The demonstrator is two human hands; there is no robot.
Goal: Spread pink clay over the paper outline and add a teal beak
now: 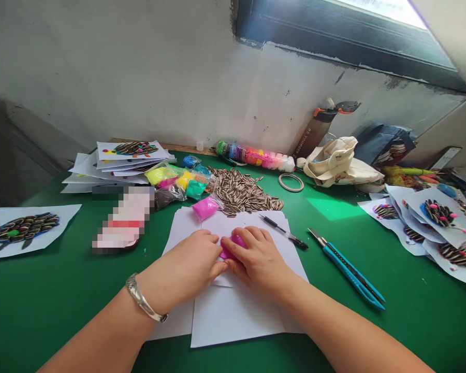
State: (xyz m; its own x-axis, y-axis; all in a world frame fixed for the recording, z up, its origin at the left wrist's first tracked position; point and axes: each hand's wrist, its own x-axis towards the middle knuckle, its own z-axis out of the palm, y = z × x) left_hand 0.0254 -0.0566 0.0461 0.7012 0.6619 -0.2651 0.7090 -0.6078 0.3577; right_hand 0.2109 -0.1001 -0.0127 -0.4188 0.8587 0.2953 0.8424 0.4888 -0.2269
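Note:
Bright pink modelling clay [232, 247] lies low over the white paper sheets [236, 316], partly hidden by fingers. My left hand [196, 259], with a silver bracelet at its wrist, is curled against the clay's left edge. Over its right side bend the fingers of my right hand [258, 259], and the two thumbs nearly meet below it. A bag of pink clay [205, 208] sits at the paper's top edge. To the right, a black pen [283, 231] rests across the paper's edge, and a blue utility knife [349, 272] lies on the green table.
Behind the paper are a heap of striped sunflower seeds [246, 191] and bagged coloured clay [171, 178]. A tape roll [291, 182], cloth bag [334, 163] and bottle [314, 129] stand farther back. Seed-decorated sheets lie left [27, 230] and right [442, 217].

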